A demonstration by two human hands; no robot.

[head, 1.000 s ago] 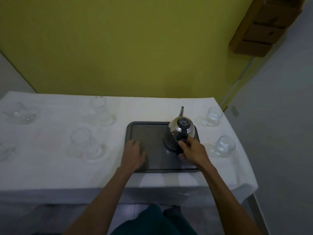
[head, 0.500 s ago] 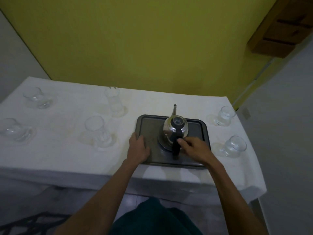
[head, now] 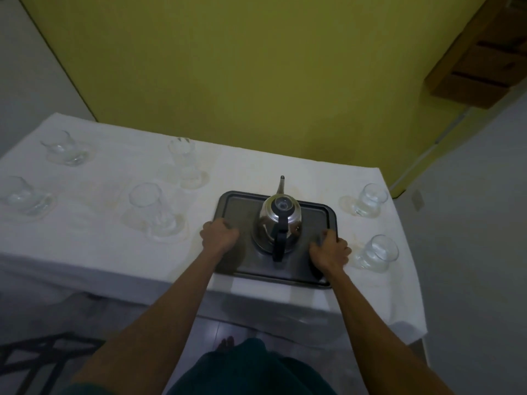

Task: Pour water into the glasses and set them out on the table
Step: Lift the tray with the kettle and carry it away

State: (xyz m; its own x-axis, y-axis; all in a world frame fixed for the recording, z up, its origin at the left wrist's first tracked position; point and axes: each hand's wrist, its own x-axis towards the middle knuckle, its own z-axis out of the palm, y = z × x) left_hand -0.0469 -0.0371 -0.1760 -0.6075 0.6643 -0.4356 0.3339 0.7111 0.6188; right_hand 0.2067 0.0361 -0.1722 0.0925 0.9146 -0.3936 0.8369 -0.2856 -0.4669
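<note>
A steel kettle (head: 281,220) with a black handle and a thin spout stands upright on a dark grey tray (head: 236,206) on the white-clothed table (head: 108,246). My left hand (head: 218,233) grips the tray's left rim. My right hand (head: 330,249) grips its right rim. Several clear glasses stand around on the cloth: two to the right of the tray, one further back (head: 369,199) and one closer to me (head: 379,252), one just left of the tray (head: 155,212), one behind that (head: 184,162), and two at the far left, one further back (head: 64,146) and one closer to me (head: 22,195).
A yellow wall (head: 228,67) rises directly behind the table. A brown wooden shelf unit (head: 484,58) hangs at the upper right. The table's near edge drops to a tiled floor, where a black metal frame (head: 37,352) shows at the lower left.
My right hand has let go of the kettle handle and moved to the tray's right rim. My left hand has closed on the left rim. The camera has shifted slightly.
</note>
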